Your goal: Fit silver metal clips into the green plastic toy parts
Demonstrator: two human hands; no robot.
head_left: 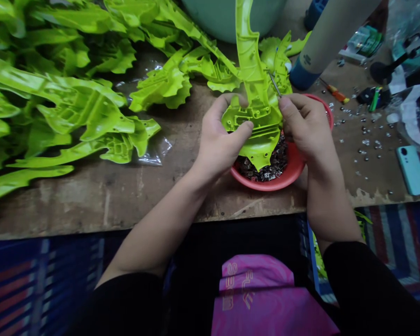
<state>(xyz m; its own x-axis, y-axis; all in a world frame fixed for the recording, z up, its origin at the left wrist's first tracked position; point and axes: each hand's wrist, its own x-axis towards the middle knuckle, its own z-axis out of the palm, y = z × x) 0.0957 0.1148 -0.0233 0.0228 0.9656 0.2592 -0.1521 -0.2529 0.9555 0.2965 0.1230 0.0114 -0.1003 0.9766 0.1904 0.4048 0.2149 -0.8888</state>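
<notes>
Pink-purple cloth (255, 303) with pale printed lettering lies closest, over the person's lap, between two black sleeves (367, 284) pushed up so the forearms are bare. Both arms reach forward over the edge of the brown tabletop (182, 154), coming together above a red bowl (290, 175) of small dark metal bits (280, 158).

From the lower left, the left forearm slants up and inward. Its left hand (222, 140) is closed on the wide end of a lime-green plastic part (250, 65), thumb laid across the ribbed face and forefinger bent around the side; the other fingers are hidden. That part is held over the bowl, its long curved arm pointing away from the person.

On the other side, the right forearm rises more steeply, with the right hand (306, 121) turned inward. Thumb and forefinger pinch a thin metal rod (275, 84), the remaining fingers curled in. The rod leans up and leftward beside the part's right edge; whether they touch cannot be told.

Similar green pieces (84, 102) are heaped to the left. Rightward lie an orange-handled screwdriver (336, 93), scattered little shiny pieces (364, 144) and a pale blue phone (412, 170).
</notes>
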